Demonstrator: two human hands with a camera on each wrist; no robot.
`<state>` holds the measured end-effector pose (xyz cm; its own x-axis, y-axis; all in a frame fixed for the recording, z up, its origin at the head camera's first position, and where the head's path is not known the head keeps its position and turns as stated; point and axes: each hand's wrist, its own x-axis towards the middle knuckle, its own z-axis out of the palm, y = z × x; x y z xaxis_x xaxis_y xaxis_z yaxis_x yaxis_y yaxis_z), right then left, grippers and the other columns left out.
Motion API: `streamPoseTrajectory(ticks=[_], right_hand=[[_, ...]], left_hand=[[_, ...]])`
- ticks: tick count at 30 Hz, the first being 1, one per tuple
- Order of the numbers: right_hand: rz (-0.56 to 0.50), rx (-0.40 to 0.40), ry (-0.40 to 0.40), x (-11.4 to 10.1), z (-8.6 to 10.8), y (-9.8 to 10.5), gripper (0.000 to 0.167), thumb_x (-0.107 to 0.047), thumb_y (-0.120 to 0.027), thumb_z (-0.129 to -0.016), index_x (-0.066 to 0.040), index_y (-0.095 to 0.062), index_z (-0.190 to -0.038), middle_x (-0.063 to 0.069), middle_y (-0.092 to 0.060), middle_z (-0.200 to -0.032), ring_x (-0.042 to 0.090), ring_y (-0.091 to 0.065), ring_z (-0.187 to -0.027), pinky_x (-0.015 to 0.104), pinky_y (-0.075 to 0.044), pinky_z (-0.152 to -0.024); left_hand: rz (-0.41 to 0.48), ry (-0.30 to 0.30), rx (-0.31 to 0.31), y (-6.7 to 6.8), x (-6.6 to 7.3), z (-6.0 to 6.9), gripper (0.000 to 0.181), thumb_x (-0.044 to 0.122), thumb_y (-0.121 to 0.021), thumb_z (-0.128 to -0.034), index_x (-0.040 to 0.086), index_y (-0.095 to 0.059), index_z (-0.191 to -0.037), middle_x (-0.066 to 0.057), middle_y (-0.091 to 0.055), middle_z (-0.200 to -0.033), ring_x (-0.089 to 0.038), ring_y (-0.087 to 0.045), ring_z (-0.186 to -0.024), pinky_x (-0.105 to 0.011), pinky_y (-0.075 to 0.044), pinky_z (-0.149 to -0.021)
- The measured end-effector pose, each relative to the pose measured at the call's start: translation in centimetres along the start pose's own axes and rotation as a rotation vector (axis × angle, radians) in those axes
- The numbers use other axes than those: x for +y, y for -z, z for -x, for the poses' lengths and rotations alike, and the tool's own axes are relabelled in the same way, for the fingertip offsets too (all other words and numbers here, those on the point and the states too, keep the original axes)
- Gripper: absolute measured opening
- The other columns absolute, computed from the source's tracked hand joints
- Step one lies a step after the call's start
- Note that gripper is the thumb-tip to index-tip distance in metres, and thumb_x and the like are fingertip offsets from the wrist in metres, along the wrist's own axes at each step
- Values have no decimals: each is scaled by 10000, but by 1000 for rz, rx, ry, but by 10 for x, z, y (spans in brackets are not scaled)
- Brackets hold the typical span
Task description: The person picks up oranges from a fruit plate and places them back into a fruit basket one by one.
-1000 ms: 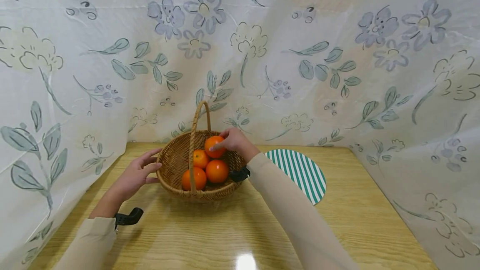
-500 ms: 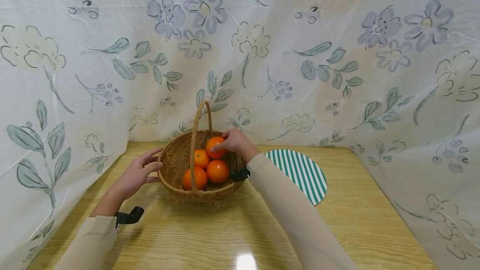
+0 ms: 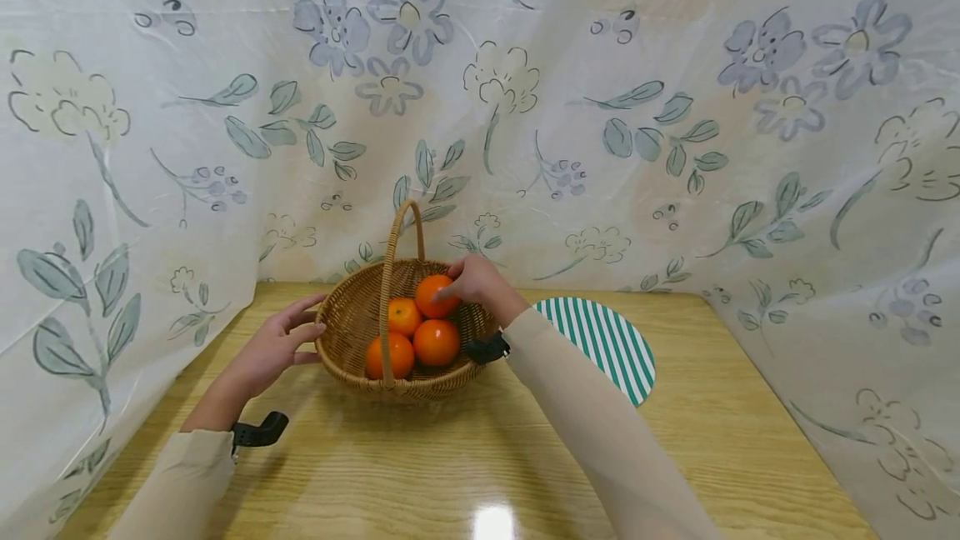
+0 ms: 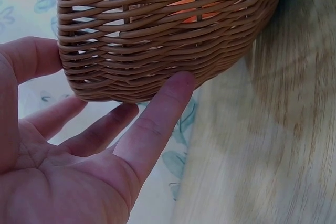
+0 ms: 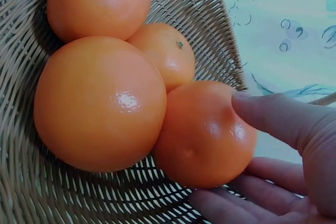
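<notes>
A brown wicker basket with an arched handle stands on the table, holding several oranges. My left hand touches its left side with spread, mostly straight fingers; in the left wrist view, fingertips rest against the weave. My right hand grips the orange at the back right, its thumb on one side and the other fingers curled at the far side and below. In the right wrist view this gripped orange sits against a larger-looking orange. A smaller orange with a green stem spot lies behind.
A round green-and-white striped mat lies right of the basket, partly behind the right sleeve. Floral cloth hangs behind and at both sides of the wooden table.
My right hand and the orange it grips have shifted slightly to the right inside the basket. The left hand stays against the basket's side.
</notes>
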<state>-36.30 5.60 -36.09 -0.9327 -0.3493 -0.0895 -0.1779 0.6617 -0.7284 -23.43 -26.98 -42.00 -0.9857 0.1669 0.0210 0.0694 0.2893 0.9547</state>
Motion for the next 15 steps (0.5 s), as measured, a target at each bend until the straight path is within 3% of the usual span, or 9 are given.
streamPoseTrajectory(ticks=[15], right_hand=[[-2,-40,126,6,23,17,527,-282,-814,-887,-22,-678,-1325,117,-627,-1405,303,-583,-1277,423,-532,-1063]], left_hand=[[-74,-4,17,1,5,3,675,283,-528,-1086,106,-199,-1648,-350,-300,-1577,-525,-461,-1362,-362,-623,-896]])
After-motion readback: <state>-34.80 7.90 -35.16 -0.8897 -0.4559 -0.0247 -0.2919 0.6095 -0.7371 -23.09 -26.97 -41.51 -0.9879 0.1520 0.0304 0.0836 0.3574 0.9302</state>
